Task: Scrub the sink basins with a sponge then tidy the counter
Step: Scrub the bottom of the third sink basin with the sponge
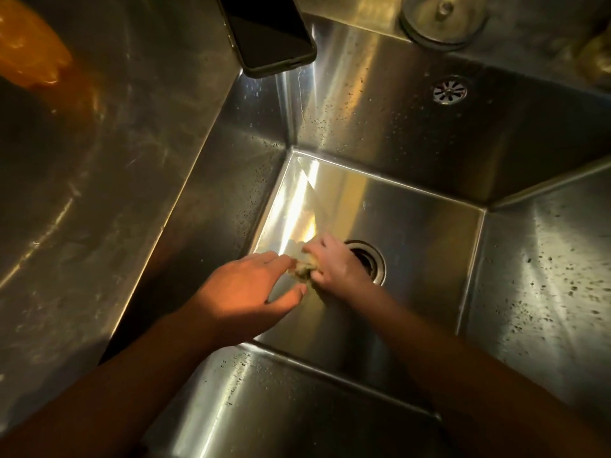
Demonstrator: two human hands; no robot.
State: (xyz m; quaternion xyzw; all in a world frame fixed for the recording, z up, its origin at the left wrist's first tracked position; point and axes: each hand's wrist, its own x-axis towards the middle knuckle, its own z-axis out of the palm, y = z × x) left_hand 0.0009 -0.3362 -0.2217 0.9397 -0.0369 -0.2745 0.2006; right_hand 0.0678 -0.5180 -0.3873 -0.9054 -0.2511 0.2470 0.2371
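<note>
Down in the basin (413, 226), right hand (334, 262) grips the sponge (302, 267); left hand (251, 285) open, fingertips touching it.

Kitchen: deep steel sink (380, 133) with drain (370, 259), steel counter (99, 160), phone (267, 31) lying at the edge.

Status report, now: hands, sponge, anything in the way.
Both hands down in the basin. Right hand shut on sponge beside the drain; left hand open, fingertips at it. Phone overhangs the rim.
</note>
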